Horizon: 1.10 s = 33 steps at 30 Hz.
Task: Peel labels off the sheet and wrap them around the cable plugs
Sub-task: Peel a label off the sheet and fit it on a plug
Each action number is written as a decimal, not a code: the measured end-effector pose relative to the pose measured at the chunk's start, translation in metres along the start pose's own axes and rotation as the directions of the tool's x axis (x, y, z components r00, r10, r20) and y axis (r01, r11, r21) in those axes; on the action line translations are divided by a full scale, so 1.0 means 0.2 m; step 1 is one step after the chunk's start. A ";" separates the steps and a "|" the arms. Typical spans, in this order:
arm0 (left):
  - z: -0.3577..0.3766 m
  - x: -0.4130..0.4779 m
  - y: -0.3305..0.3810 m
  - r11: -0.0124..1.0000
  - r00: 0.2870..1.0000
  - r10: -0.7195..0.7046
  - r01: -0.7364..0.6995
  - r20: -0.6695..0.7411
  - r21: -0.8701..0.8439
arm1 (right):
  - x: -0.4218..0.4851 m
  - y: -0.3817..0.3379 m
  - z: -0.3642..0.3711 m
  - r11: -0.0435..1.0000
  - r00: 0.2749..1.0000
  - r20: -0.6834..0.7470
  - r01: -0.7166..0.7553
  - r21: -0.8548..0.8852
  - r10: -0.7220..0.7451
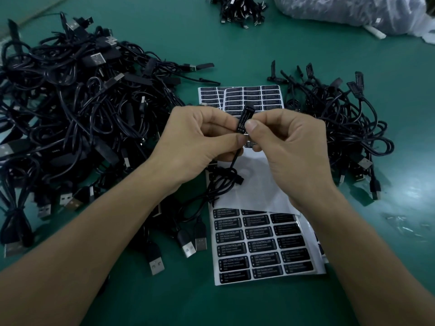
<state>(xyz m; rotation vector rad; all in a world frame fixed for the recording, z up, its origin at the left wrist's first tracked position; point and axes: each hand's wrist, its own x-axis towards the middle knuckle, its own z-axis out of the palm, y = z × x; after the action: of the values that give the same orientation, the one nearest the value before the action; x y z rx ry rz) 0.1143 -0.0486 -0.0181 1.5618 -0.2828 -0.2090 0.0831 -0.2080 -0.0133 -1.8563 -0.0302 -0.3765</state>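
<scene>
The small black plastic cable plug [247,112] is held up over the white sheet of black labels [259,245]. The left hand [200,135] pinches its bottom end. The right hand [289,147] pinches the black sticky label [240,125] round it. I'd press it flat, with the edges straight.

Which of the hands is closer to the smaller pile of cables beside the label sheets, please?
Right. The right hand is just left of the smaller cable pile, close to its edge. The left hand is farther off, on the other side of the plug that both hands hold.
</scene>
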 end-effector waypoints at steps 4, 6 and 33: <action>0.00 0.00 0.00 1.000 1.000 0.007 -0.007 0.003 -0.008 | 0.00 0.00 0.01 1.000 1.000 -0.021 0.007 -0.016 -0.007; 0.00 0.00 0.01 1.000 1.000 0.012 -0.012 0.012 -0.006 | 0.00 0.00 0.01 1.000 1.000 -0.027 0.011 -0.022 -0.012; 0.00 -0.01 0.00 1.000 1.000 0.022 -0.021 0.011 -0.012 | -0.01 -0.01 0.02 0.998 0.997 -0.077 0.008 -0.061 -0.013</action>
<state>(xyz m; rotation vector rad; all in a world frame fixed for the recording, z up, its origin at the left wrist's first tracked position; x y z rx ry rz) 0.1124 -0.0484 -0.0172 1.5458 -0.3065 -0.2024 0.0815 -0.2027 -0.0135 -1.9010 0.0246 -0.4610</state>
